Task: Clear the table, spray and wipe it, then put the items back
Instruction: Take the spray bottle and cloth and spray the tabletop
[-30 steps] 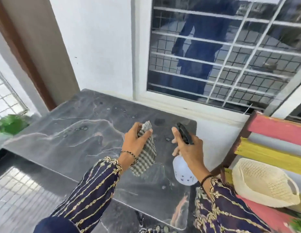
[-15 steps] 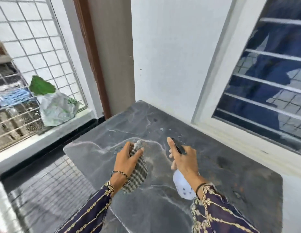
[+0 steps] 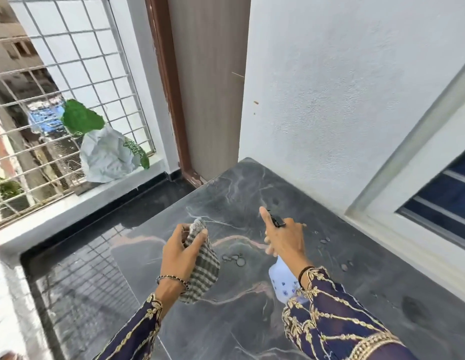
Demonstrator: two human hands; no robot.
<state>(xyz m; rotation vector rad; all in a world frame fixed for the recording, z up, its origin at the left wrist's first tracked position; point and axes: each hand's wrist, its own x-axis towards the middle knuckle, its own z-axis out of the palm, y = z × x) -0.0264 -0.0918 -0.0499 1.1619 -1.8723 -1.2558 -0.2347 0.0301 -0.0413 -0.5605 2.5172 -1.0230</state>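
green print on white bag (image 3: 106, 155), lettering too blurred to read

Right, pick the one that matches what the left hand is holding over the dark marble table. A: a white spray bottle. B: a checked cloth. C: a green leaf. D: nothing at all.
B: the left hand has its fingers closed round a bunched checked cloth above the table, while the spray bottle is in the right hand.
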